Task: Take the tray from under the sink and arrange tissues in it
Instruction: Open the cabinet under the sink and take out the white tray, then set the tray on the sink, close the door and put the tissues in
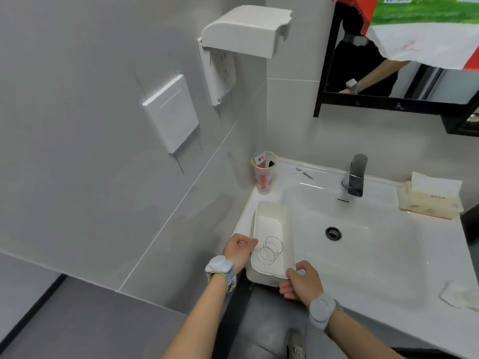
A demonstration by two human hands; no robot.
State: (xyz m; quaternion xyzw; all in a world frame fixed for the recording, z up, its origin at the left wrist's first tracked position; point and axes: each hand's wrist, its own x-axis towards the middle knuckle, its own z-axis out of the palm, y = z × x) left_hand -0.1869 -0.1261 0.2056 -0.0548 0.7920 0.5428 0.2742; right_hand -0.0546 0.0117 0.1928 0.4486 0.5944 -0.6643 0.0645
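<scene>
A white oblong tray [269, 224] lies on the left rim of the white sink [363, 229], its near end sticking out past the front edge. Thin wire rings [270, 250] lie inside it. My left hand [238, 251] grips the tray's left rim. My right hand [302, 281] grips its near right corner. A pack of tissues [431, 198] with one sheet sticking up sits on the sink's back right corner. A large tissue package [425, 29], red, green and white, stands high at the top right.
A plastic cup [264, 173] stands at the sink's back left corner, with small metal tools [304, 173] beside it. The faucet [356, 174] rises at the back. A crumpled tissue [458, 296] lies on the right rim. A wall holder [243, 29] and a mirror [375, 73] hang above.
</scene>
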